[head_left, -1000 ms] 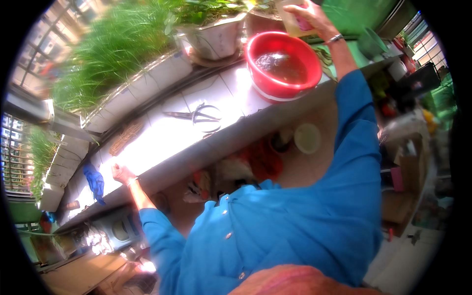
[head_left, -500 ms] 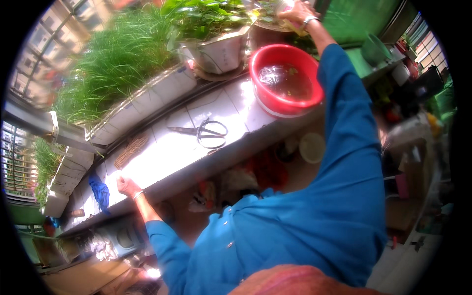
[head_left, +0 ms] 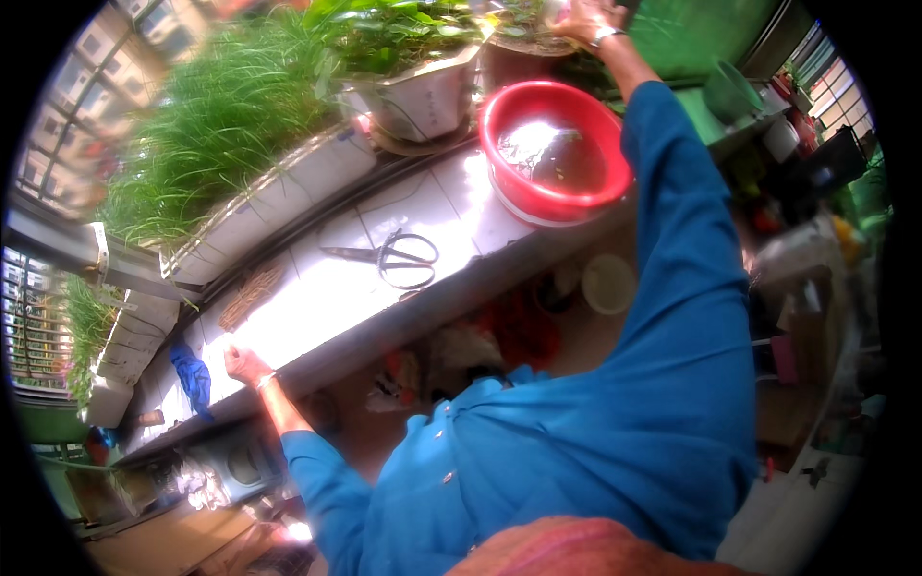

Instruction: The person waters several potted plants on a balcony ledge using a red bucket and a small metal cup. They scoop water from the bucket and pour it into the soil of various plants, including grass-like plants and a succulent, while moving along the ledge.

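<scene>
My right hand (head_left: pixel 590 23) reaches far forward past the red basin, to the pots at the back. Its fingers are bent round a small pale, pinkish thing at the top edge of the picture; most of it is cut off or hidden. Below that arm stands the red basin (head_left: pixel 613 144), holding water with bits floating in it. My left hand (head_left: pixel 247 366) is closed in a fist against the white tiled ledge (head_left: pixel 317 312), between a crumpled blue cloth (head_left: pixel 194 380) and a bundle of thin brown stalks (head_left: pixel 252 296). Black-handled scissors (head_left: pixel 394 257) lie midway along the ledge.
A long white planter (head_left: pixel 274 197) of grassy green plants and a white pot (head_left: pixel 413 110) with leafy plants line the far side. Left, a smaller planter (head_left: pixel 134 331) stands by window bars. A green bucket (head_left: pixel 732 94) is at right. A pale round container (head_left: pixel 609 284) sits below the ledge.
My right hand has shifted slightly forward at the back pots, and less of the pale thing in it shows. The left fist stays on the ledge. The view has shifted a little.
</scene>
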Demonstrator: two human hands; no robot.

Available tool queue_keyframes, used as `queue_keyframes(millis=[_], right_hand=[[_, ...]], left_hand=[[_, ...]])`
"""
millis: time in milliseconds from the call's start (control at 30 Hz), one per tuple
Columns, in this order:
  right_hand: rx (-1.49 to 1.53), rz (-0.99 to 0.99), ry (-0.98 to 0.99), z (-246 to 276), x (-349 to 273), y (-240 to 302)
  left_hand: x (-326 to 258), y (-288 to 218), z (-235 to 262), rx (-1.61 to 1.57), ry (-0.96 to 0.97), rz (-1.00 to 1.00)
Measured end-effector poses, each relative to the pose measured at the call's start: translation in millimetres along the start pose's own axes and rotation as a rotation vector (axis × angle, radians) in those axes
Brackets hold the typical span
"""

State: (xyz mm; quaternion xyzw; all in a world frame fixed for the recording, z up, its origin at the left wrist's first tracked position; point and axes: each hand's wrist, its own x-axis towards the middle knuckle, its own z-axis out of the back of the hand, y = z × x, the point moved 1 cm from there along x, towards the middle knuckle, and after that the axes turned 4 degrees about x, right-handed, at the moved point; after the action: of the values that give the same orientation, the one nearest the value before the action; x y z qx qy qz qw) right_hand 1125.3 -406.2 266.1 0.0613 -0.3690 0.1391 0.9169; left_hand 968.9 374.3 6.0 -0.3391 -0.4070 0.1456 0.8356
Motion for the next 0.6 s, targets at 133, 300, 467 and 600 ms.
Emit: queue_keyframes(millis=[133, 300, 467, 600], right_hand=[[0.025, -0.003, -0.003, -4, 3, 4], [0.088, -0.014, -0.008, -7, 4, 7], [0.299, -0.026, -0.033, 1, 6, 9], [0.702, -0.067, -0.056, 26, 1, 12]], left_hand=[[3, 10, -1, -0.006, -0.032, -0.023], [0, 2, -5, -0.03, -0.056, -0.041], [0, 2, -5, -0.04, -0.045, -0.025], [-2, -5, -9, -0.05, 0.003, -0.013]])
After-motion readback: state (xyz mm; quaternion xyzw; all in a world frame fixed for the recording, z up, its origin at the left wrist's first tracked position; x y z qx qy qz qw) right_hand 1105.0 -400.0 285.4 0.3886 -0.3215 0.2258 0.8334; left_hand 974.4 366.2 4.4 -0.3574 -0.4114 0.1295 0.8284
